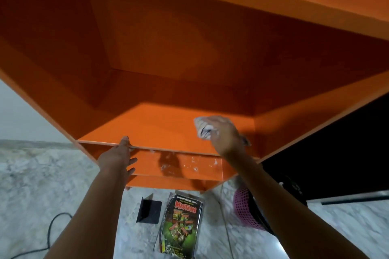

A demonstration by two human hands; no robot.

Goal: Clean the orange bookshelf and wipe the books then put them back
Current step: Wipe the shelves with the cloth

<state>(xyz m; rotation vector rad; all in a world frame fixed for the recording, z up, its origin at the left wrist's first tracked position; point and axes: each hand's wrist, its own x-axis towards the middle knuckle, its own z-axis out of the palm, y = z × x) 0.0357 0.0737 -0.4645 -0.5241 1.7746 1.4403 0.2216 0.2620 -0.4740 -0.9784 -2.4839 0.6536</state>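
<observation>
Wiping the lower board of the orange bookshelf point(160, 124), your right hand point(226, 132) has its fingers curled over a crumpled white cloth point(203, 130) and presses it onto the board near the right-hand wall. Your left hand point(117, 157) is spread and holds nothing. Its thumb lies on the board's front edge and its fingers are straight below it, bracing the unit.

The cloth is soft and limp, so it will likely bunch and slip. Hold it wadded under the palm rather than by a corner. The shelf boards look stiff, smooth and painted, and the cloth should glide over them. The panel under the front edge shows white smears that may need firmer rubbing.

The "MISTERI" book point(182, 223) lies flat on the marble floor in front of the shelf, beside a black bookend point(149, 210). Its cover looks glossy, possibly plastic-wrapped, and thin, so expect it to be light, floppy and slippery. Take it by the spine edge, with your thumb on top and your fingers underneath.
</observation>
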